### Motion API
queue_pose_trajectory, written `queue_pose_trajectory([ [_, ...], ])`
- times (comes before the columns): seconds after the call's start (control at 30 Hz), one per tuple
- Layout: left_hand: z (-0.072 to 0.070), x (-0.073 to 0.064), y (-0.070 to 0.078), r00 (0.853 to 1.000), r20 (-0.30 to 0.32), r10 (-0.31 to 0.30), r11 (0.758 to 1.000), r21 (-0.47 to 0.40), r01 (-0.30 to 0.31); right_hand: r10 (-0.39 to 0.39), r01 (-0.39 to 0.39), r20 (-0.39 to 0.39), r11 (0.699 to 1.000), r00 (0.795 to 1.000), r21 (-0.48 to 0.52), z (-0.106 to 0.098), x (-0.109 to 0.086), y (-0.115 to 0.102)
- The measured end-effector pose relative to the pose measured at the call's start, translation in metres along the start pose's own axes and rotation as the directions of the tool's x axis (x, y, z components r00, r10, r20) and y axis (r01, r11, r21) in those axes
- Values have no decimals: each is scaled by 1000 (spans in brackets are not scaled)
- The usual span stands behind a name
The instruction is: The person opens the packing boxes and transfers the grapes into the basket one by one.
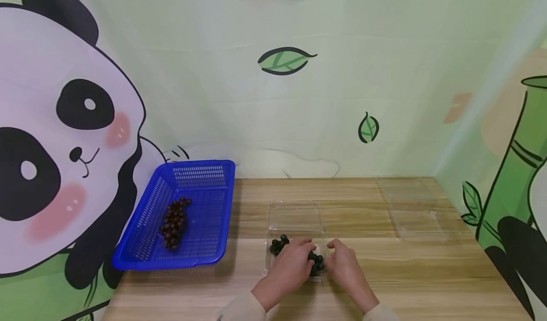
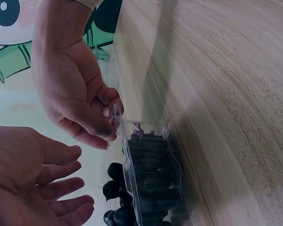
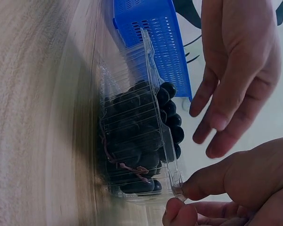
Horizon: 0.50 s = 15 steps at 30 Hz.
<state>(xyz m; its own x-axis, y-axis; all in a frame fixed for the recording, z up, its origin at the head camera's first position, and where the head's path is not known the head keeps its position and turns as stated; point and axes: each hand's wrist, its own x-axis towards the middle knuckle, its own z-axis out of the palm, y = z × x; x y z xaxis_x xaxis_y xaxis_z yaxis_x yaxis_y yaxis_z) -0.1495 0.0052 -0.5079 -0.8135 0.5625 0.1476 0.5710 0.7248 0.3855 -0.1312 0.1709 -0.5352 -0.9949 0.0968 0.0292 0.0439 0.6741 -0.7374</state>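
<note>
A bunch of dark grapes [image 1: 317, 263] lies in a clear plastic clamshell box [image 3: 125, 70], with several grapes rising above the rim. Its hinged lid [image 1: 295, 215] lies folded back toward the wall. My right hand [image 1: 345, 266] pinches the box's rim at a corner between thumb and forefinger, as the right wrist view shows. Just over the grapes hovers my left hand [image 1: 291, 264], its fingers loosely extended and holding nothing; in the head view it hides the middle of the bunch.
To the left stands a blue plastic basket [image 1: 209, 231] holding a bunch of reddish-brown grapes [image 1: 174, 223]. A second clear box [image 1: 412, 212] lies opened at the back right of the wooden table [image 1: 427, 278]. Behind the table hangs a panda-printed backdrop [image 1: 205, 83].
</note>
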Motion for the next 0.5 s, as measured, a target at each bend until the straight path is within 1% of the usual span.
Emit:
queue_pose_trajectory([
  [0.1, 3, 4, 2, 998, 5, 67, 994, 90, -68, -8, 8, -10, 1000, 1000, -7, 0, 0, 0],
  [0.2, 6, 8, 4, 994, 22, 107, 981, 160, -109, -15, 14, -13, 1000, 1000, -11, 0, 0, 1],
  [0.3, 10, 10, 6, 989, 47, 139, 962, 229, -146, -4, 4, -7, 1000, 1000, -6, 0, 0, 1],
  [0.4, 14, 12, 6, 983, 66, 170, 941, 286, -181, -17, 17, -5, 1000, 1000, -5, 0, 0, 1],
  [0.5, 17, 15, 6, 979, 78, 189, 919, 337, -204, -35, 35, -10, 999, 999, -9, -1, -1, 1],
])
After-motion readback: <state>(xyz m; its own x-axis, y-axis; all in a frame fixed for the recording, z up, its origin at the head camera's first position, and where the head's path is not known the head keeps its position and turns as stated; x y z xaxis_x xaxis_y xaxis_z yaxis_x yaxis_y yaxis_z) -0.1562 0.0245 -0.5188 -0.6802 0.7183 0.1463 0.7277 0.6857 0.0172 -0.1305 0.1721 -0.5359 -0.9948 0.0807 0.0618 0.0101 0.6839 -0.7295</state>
